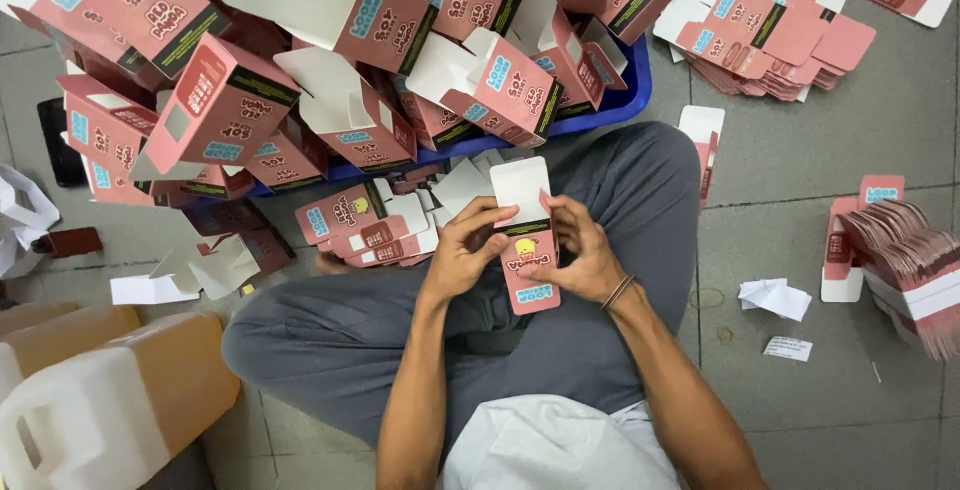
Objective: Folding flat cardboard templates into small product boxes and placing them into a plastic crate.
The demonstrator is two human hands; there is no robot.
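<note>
Both hands' grip on pink carton (528, 250), left hand (462, 250), right hand (583, 255), blue bin (620, 100) heaped with cartons

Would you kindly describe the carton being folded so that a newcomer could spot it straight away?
Start at the blue crate heaped with folded pink cartons, then drop to the grey-trousered lap just below it. There the left hand and right hand grip one pink carton. Unlike its neighbours, it is held between the hands, its white flap pointing towards the crate.
</note>
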